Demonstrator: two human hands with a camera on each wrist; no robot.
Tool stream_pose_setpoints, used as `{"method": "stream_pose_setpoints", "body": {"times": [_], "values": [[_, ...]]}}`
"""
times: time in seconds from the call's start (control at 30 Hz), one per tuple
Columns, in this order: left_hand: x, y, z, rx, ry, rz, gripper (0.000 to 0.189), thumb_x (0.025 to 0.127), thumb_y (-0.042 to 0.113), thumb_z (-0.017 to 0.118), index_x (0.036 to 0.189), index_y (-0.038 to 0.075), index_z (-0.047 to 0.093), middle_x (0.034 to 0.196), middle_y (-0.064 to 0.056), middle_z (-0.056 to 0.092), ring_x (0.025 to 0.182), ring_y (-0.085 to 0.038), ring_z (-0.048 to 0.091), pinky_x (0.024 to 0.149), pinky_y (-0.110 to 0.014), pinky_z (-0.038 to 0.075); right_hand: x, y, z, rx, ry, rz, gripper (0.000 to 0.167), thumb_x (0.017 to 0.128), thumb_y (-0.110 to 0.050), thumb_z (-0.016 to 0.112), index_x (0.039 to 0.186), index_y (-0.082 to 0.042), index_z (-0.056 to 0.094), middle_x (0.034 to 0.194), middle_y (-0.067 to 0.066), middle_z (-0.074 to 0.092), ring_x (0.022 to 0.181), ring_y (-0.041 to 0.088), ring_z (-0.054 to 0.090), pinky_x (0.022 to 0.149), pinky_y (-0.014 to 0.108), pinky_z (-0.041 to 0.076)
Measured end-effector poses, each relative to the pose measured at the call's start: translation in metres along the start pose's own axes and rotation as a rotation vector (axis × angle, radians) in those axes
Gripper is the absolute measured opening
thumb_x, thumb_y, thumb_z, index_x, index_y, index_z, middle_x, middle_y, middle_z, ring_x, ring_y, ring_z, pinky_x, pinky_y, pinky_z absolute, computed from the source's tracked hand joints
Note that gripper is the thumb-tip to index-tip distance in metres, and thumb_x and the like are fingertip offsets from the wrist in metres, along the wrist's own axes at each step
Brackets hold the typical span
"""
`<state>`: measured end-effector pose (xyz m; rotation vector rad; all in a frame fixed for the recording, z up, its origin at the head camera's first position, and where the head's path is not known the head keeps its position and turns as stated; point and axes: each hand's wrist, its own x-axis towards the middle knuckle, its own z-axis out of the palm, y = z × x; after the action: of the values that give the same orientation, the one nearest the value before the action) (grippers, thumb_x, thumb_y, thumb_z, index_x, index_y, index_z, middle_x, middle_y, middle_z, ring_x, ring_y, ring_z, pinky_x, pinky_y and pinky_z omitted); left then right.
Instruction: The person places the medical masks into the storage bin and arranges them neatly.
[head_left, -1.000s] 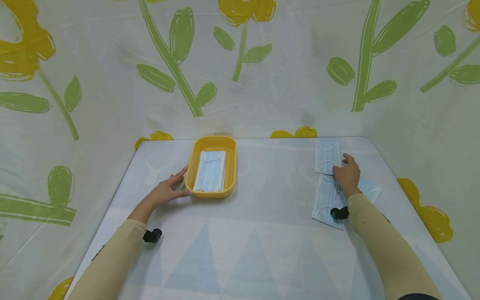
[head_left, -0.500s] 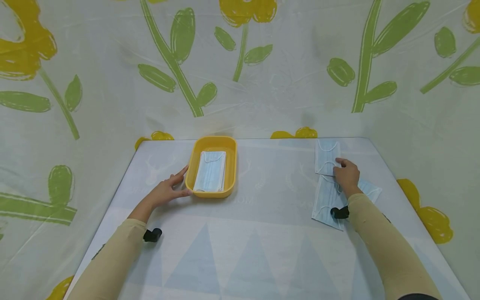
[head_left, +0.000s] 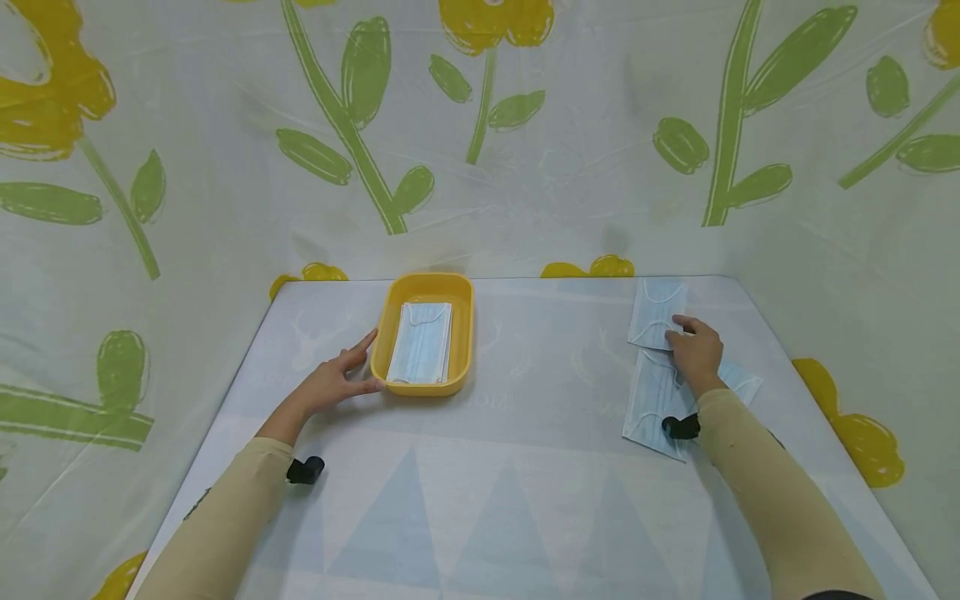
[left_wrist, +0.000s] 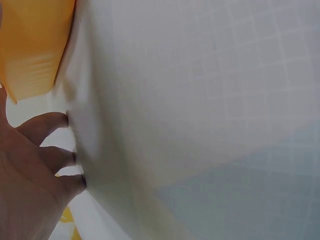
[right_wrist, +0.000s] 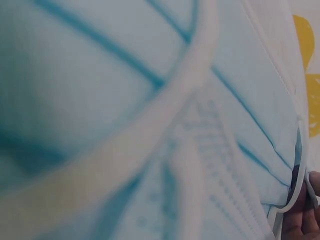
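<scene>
Head: the left hand (head_left: pixel 333 383) is touching the tray (head_left: pixel 425 389), fingers spread wide. The right hand (head_left: pixel 696 350) is pinching a mask (head_left: pixel 651 310); other masks (head_left: pixel 651 400) are lying just behind its fingers. Left wrist: the tray is sitting beside the fingers. Right wrist: fingers are holding the mask's edge.

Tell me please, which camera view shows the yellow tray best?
The head view: it shows the yellow tray nearly whole, with the masks inside. The left wrist view shows only part of its outer wall, at the upper left; the right wrist view shows none of it.
</scene>
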<state>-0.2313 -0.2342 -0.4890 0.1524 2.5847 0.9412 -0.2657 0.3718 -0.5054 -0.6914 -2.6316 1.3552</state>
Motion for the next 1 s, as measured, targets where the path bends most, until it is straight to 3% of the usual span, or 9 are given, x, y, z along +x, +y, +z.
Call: {"method": "stream_pose_setpoints", "body": {"times": [0.77, 1.0], "values": [[-0.0021, 0.0038, -0.0022, 0.006, -0.002, 0.015, 0.103, 0.084, 0.066, 0.072, 0.16, 0.05, 0.006, 0.161, -0.021, 0.032, 0.152, -0.05, 0.001, 0.113, -0.078, 0.008, -0.006, -0.0006, 0.0015, 0.038, 0.054, -0.056, 0.041, 0.103, -0.014, 0.058, 0.144, -0.007, 0.057, 0.15, 0.019, 0.049, 0.141, 0.037, 0.042, 0.114, 0.053, 0.038], [-0.0012, 0.0018, -0.0014, 0.011, 0.003, 0.016, 0.103, 0.083, 0.067, 0.072, 0.16, 0.051, 0.006, 0.161, -0.021, 0.033, 0.152, -0.05, 0.001, 0.113, -0.078, 0.009, -0.0056, 0.0017, 0.003, 0.051, 0.06, -0.056, 0.041, 0.104, -0.016, 0.057, 0.145, -0.01, 0.058, 0.149, 0.016, 0.05, 0.125, 0.033, 0.053, 0.097, 0.039, 0.047]]}}
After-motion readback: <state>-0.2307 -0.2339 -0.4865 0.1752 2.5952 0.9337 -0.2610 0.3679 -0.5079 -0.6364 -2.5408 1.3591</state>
